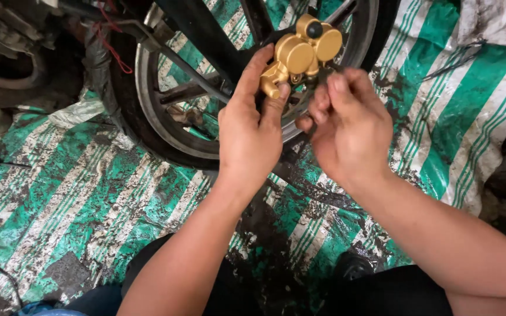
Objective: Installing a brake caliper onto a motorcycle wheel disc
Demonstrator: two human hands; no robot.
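Caliper (300, 52) before wheel (165, 126), on sheet (89, 193)

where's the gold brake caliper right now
In the head view the gold brake caliper sits top centre, gripped by the left hand against the wheel, with the right hand just beside it.

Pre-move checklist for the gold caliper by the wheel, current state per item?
1. Left hand has hold of the gold brake caliper: ok, thumb and fingers wrap its lower end.
2. Right hand at the caliper: ok, its fingertips sit just below the caliper body; whether they pinch a small part, cannot tell.
3. Caliper seated over the disc: cannot tell, the hands hide the underside.
4. Wheel steady: ok, the tyre rests on the striped sheet.
5. Ground clean: not ok, the sheet is smeared with dark grime.
6. Tool within reach: cannot tell, only thin dark tools lie on the sheet at upper right.
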